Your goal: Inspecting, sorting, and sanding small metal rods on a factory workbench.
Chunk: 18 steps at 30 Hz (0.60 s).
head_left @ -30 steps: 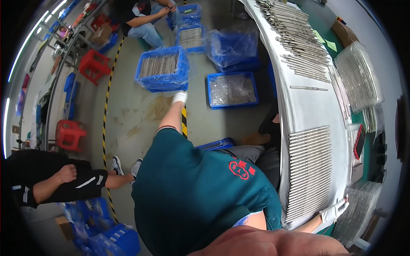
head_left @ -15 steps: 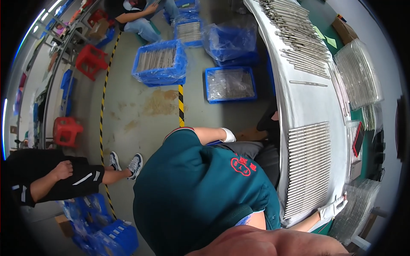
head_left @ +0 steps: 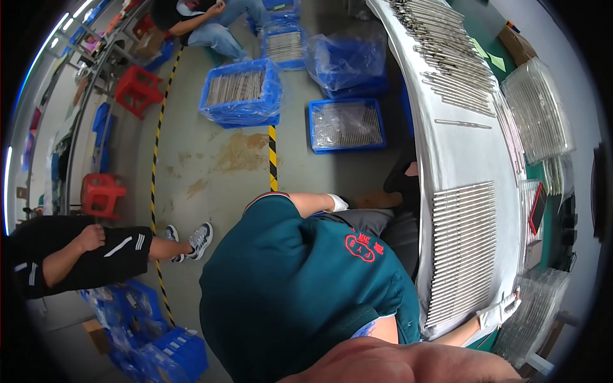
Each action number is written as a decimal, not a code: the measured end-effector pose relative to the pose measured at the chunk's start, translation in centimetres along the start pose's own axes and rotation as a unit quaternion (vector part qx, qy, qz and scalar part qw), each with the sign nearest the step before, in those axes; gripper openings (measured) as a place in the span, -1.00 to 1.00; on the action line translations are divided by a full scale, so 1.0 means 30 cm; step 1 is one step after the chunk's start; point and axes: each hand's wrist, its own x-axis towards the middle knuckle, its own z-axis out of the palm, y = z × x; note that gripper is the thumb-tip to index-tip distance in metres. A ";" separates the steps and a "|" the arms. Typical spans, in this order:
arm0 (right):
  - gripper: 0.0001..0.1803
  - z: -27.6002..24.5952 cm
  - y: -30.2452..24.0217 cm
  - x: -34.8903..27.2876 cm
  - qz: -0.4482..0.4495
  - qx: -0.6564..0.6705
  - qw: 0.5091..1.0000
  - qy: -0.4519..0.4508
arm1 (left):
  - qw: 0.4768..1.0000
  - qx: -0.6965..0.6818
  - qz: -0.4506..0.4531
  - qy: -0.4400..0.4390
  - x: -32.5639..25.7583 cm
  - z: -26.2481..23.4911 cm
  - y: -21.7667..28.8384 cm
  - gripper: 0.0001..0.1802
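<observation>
The right hand (head_left: 499, 313), in a white glove, is by the near end of the desk (head_left: 461, 156), its fingers partly stretched out; I cannot tell if it holds anything; the neat row of thin metal rods (head_left: 463, 252) lies on the desk just beyond it; clear plastic trays (head_left: 533, 316) stand beside it; the left hand (head_left: 338, 203), gloved too, is low by the lap, partly hidden, so I cannot tell its grip.

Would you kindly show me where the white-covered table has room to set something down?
White cover lies bare between the single rod and the neat row of rods. The upper end is crowded with heaped rods; the right hand is by the lower corner.
</observation>
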 end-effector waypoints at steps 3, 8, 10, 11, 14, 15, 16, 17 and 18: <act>-0.67 -0.022 -0.018 -0.008 -0.047 -0.065 0.997 0.012 | 1.000 -0.005 -0.006 -0.030 0.024 0.010 -0.012 -0.34; -0.68 -0.030 0.014 0.010 -0.034 -0.040 0.999 0.008 | 1.000 0.001 0.003 -0.031 0.027 0.017 -0.024 -0.23; -0.67 -0.049 -0.037 -0.007 0.019 -0.057 0.998 0.004 | 1.000 -0.007 0.001 -0.029 0.031 0.000 0.005 -0.18; -0.66 -0.053 -0.034 -0.024 0.053 0.083 0.995 0.008 | 0.999 -0.006 -0.008 -0.031 0.005 -0.025 0.035 -0.15; -0.61 0.009 -0.110 -0.049 0.100 0.055 0.990 -0.078 | 0.999 -0.017 0.013 -0.047 -0.032 -0.034 -0.012 -0.21; -0.59 -0.008 -0.063 -0.052 0.060 0.097 0.990 -0.083 | 0.997 -0.005 0.060 -0.048 -0.077 -0.069 0.036 -0.28; -0.65 0.018 -0.116 -0.052 0.046 0.018 0.997 -0.059 | 0.998 0.003 0.054 -0.035 0.010 -0.003 -0.094 -0.33; -0.73 0.032 -0.202 -0.067 0.032 -0.166 0.985 -0.041 | 0.999 -0.020 0.029 -0.030 0.012 -0.006 -0.101 -0.38; -0.77 -0.010 -0.042 -0.044 0.027 0.009 1.000 -0.008 | 0.998 -0.031 0.034 -0.034 -0.015 -0.037 -0.037 -0.39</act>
